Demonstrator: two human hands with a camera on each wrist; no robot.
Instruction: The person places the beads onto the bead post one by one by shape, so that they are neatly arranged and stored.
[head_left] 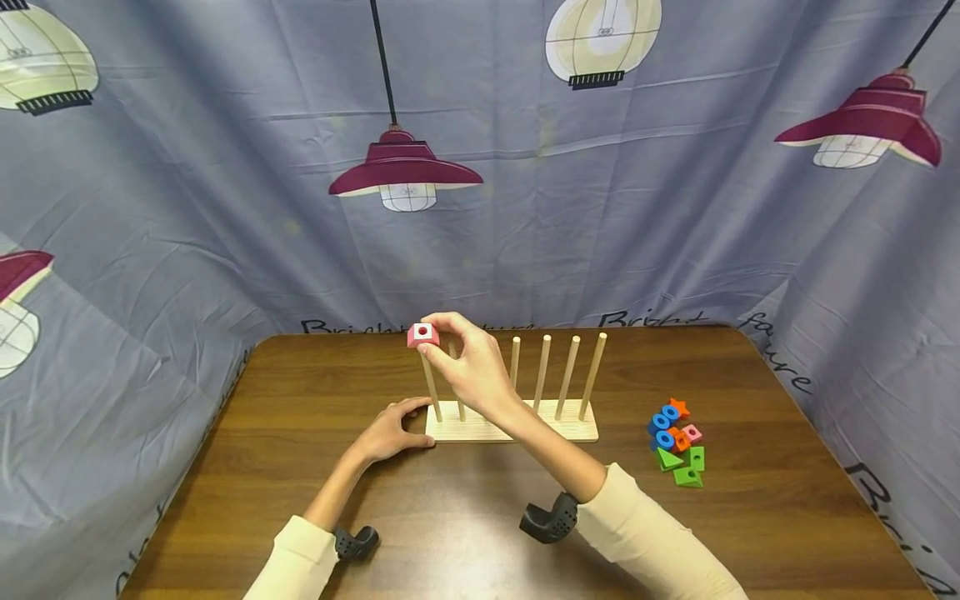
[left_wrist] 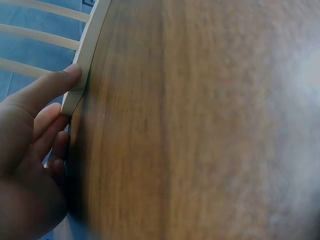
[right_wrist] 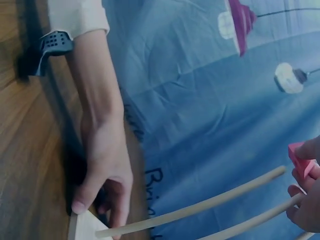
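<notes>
A pale wooden peg rack with several upright pegs stands on the table. My right hand pinches a pink block with a round hole in it, between thumb and fingers. The block is held at the top of the leftmost peg; the right wrist view puts it close by the peg's tip, and no peg shows through the hole. At the rack's left end, my left hand holds the base, its thumb on the front edge and fingers round the end. The right forearm hides part of the rack.
To the right on the brown table lies a loose group of blocks: several blue rings, orange pieces, a pink block and green pieces. A grey curtain hangs behind the table.
</notes>
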